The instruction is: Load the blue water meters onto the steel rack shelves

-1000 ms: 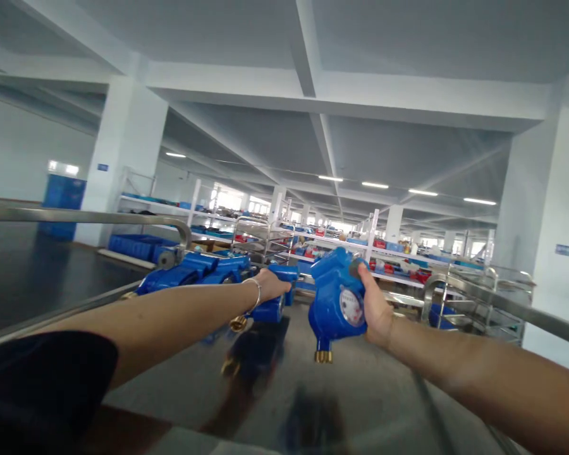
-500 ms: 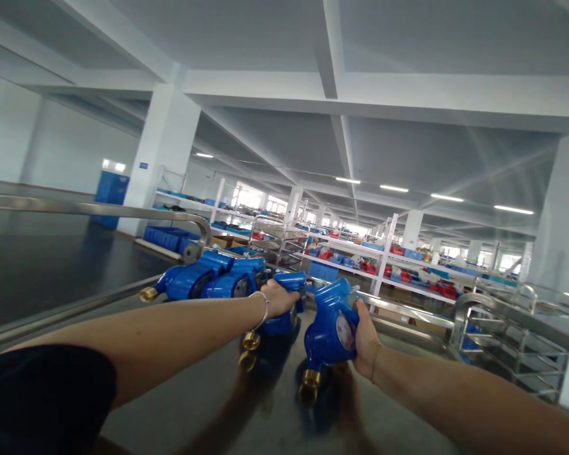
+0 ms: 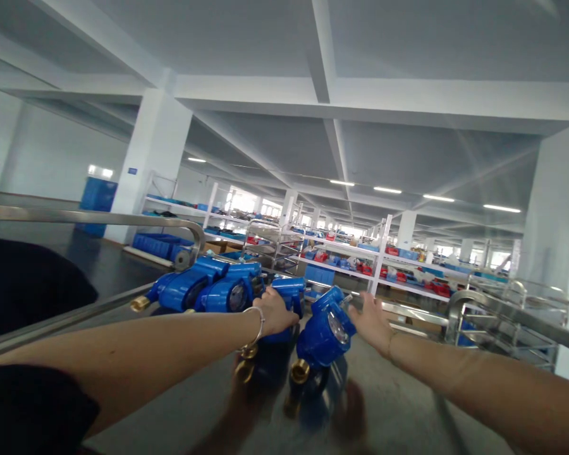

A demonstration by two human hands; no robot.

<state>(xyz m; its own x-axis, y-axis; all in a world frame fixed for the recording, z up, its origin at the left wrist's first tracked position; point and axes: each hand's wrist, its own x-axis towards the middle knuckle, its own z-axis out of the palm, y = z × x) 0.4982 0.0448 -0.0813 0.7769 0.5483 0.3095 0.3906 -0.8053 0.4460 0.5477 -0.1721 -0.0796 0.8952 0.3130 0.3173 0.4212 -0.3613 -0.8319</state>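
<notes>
Several blue water meters with brass threaded ends stand in a row on a shiny metal cart top (image 3: pixel 398 404). My left hand (image 3: pixel 275 309) is closed over one water meter (image 3: pixel 289 289), hiding most of its body. To its right, another water meter (image 3: pixel 326 332) leans on the surface, its round dial facing up and its brass end toward me. My right hand (image 3: pixel 372 322) is at that meter's right side, fingers stretched out and not wrapped round it; whether a fingertip touches cannot be made out. Further left are two more meters, a near one (image 3: pixel 225 296) and an outer one (image 3: pixel 183 287).
Metal rails (image 3: pixel 99 217) edge the cart, with another rail (image 3: pixel 516 322) at right. Beyond are shelves (image 3: pixel 341 265) with red and blue bins, wire trolleys (image 3: pixel 512 322) and a white pillar (image 3: pixel 146 151). A dark shape (image 3: pixel 28 278), perhaps a person's clothing, is at the left.
My right hand has loosened from the right water meter, which now tilts lower on the surface. My left hand stays on its meter. A dark shape has come in at the left.
</notes>
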